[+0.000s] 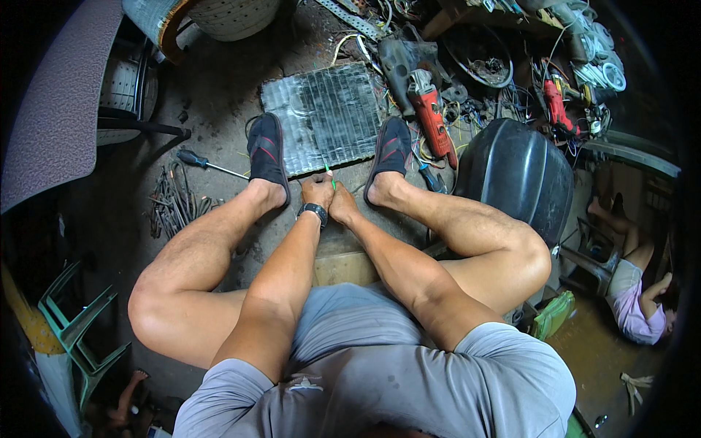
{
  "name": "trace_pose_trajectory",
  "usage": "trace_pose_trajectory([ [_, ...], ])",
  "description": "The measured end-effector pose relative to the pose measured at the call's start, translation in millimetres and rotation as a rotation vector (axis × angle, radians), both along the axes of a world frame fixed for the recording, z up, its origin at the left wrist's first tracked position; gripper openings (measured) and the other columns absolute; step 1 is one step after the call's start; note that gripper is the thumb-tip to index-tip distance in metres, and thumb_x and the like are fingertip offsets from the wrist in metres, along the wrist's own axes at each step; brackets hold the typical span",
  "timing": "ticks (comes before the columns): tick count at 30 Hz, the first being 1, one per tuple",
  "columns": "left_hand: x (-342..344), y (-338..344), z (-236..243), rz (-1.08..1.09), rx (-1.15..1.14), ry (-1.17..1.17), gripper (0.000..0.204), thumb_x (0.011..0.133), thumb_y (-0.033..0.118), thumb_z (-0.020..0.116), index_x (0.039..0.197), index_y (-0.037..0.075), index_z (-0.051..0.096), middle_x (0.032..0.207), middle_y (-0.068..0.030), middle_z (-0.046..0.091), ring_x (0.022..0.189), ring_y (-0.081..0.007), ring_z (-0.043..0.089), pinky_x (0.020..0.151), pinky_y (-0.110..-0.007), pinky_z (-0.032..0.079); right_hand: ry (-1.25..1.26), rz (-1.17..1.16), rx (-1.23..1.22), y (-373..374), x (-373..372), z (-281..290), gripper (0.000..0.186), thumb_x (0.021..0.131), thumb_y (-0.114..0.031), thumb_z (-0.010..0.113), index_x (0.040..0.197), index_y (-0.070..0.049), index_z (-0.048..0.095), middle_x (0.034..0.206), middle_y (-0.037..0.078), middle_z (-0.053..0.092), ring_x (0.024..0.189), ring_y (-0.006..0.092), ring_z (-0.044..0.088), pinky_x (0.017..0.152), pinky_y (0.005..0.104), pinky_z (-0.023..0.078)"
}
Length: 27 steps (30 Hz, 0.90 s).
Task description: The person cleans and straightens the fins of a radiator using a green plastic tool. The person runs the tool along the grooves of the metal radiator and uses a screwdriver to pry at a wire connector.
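Silver finned metal panel (325, 117) is lying flat on the dirty floor between two dark slippered feet; left hand (317, 191) and right hand (342, 206) are meeting at its near edge, curled together, pinching a thin green-handled tool (329, 175); a red angle grinder (429, 113) is resting just right; a dark-handled screwdriver (208, 163) is lying left.

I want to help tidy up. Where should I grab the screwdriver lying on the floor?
Grab the screwdriver by its dark handle at the left end, coming from above. It lies flat, and the thin metal shaft points right toward the foot, so the fat handle is probably the easier part.
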<state>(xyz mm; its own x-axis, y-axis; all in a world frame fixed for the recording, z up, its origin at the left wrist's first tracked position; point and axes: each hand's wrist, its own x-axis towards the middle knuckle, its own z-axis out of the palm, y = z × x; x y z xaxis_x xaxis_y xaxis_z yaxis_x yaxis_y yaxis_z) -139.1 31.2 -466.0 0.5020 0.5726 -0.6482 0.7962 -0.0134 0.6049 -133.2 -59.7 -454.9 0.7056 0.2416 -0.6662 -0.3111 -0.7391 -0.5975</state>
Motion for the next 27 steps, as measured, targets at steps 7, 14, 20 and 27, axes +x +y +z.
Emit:
trace_pose_trajectory([
  [7,-10.3,-3.3,11.8,-0.006,-0.023,0.033,0.039,0.089,0.034,0.072,0.101,-0.002,0.074,0.099,-0.02,0.074,0.092,-0.0265,0.071,0.083,-0.036,0.053,0.015,0.001,-0.002,-6.4,-11.7,5.5,0.043,0.091,-0.032,0.063,0.117,0.001,0.055,0.113,0.031,0.066,0.109,0.0473,0.063,0.092,0.0514,0.05],
  [14,-14.0,-10.1,20.7,0.043,-0.048,0.016,0.042,0.089,0.035,0.073,0.102,-0.005,0.073,0.101,-0.0235,0.074,0.093,-0.0312,0.072,0.084,-0.038,0.053,-0.032,0.017,0.01,-10.7,-20.5,1.6,0.039,0.089,-0.029,0.064,0.111,0.002,0.054,0.108,0.035,0.065,0.107,0.0505,0.062,0.089,0.0553,0.049],
  [20,-30.4,-41.3,24.7,-0.076,-0.031,0.216,0.048,0.088,0.038,0.073,0.104,-0.007,0.072,0.105,-0.0286,0.071,0.099,-0.0359,0.071,0.086,-0.04,0.053,0.023,0.017,-0.04,-48.1,-51.4,-1.4,0.041,0.09,-0.029,0.06,0.113,0.005,0.06,0.111,0.035,0.065,0.109,0.0496,0.062,0.09,0.0535,0.05],
  [27,-36.9,-37.7,20.5,-0.08,0.007,0.113,0.046,0.086,0.041,0.071,0.103,-0.003,0.073,0.109,-0.0279,0.07,0.105,-0.0429,0.068,0.092,-0.046,0.052,0.065,0.164,-0.068,-48.0,-29.5,20.9,0.042,0.092,-0.03,0.056,0.112,0.006,0.065,0.116,0.033,0.066,0.11,0.0465,0.064,0.092,0.0519,0.049],
])
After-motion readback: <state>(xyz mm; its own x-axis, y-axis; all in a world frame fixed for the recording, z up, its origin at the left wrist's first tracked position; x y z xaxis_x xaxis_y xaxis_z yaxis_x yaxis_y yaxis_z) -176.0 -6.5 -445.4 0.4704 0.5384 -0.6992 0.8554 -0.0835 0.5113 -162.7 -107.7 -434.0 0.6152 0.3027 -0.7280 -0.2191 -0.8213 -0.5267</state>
